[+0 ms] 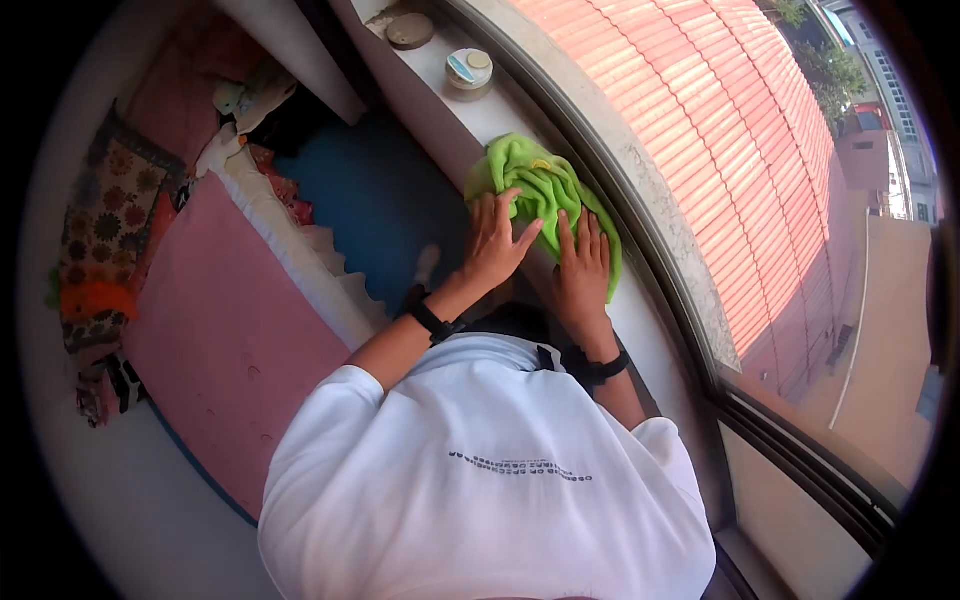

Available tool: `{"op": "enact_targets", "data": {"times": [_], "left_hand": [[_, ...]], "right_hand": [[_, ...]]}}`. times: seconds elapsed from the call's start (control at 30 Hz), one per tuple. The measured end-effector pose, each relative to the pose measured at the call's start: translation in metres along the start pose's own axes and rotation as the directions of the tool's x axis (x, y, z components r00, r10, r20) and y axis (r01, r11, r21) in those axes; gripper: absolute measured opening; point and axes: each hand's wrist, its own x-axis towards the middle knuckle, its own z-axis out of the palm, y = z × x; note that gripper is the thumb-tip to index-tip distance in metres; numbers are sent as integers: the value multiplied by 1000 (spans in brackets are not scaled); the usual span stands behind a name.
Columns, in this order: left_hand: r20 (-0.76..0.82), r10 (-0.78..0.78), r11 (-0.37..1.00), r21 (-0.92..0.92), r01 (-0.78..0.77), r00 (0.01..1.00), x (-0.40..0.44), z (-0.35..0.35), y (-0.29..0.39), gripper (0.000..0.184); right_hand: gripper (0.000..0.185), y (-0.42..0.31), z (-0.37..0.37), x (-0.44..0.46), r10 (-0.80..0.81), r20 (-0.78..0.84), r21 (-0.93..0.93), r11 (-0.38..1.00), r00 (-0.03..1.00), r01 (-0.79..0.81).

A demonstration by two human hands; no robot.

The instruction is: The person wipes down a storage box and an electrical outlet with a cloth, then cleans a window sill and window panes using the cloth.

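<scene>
A bright green cloth (530,165) lies bunched in folds on the white window sill (672,385), with a small yellow patch near its top. On its lower left edge rests my left hand (493,238), thumb held away from the fingers. My right hand (583,262) lies flat on the cloth's right part, fingers stretched toward the window. Neither hand visibly grips the fabric. Each wrist wears a black band.
Farther along the sill stand a round lidded container (469,76) and a flat round object (410,31). The dark window frame (640,235) borders the sill on the right. At left is a bed with a pink cover (235,330), beside the blue floor (370,200).
</scene>
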Motion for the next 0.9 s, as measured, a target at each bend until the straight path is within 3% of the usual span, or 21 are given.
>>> {"op": "enact_targets", "data": {"times": [0.07,0.2,0.27,0.37,0.4,0.43,0.47,0.5,0.67,0.8,0.87,0.9], "left_hand": [[-83,182,970,181,-165,980,20,-22,-7,63],[209,444,809,323,-490,871,49,-49,-29,58],[306,492,783,253,-568,815,69,-53,-44,58],[458,559,737,109,-668,691,69,-37,-43,56],[506,610,706,3,-708,610,73,-19,-34,54],[504,616,700,3,-714,605,59,-23,-34,54],[550,656,639,-39,-768,517,54,-15,-28,54],[566,716,552,-100,-828,410,61,7,-12,53],[497,725,599,-112,-793,477,63,30,17,59],[505,680,635,-45,-771,531,67,20,23,56],[628,610,638,-27,-770,483,78,8,27,43],[603,628,627,-17,-779,492,84,8,19,43]], "right_hand": [[87,-17,-1,24,30,-15,67,997,999,-29],[84,-26,5,22,175,-84,34,984,981,-173],[82,-24,2,6,156,-91,112,983,983,-146],[73,-28,9,-38,349,-149,155,932,925,-326],[70,-22,10,-58,434,-183,165,898,882,-408],[62,-17,22,-73,451,-228,159,892,863,-424],[62,-7,31,-93,473,-256,138,881,843,-452],[58,11,34,-114,552,-347,139,830,759,-540],[45,-6,13,-130,666,-495,209,714,558,-668],[39,-7,23,-126,639,-547,168,717,541,-676],[36,-10,23,-118,735,-526,272,622,428,-734],[27,-8,11,-108,604,-666,97,652,438,-752]]}}
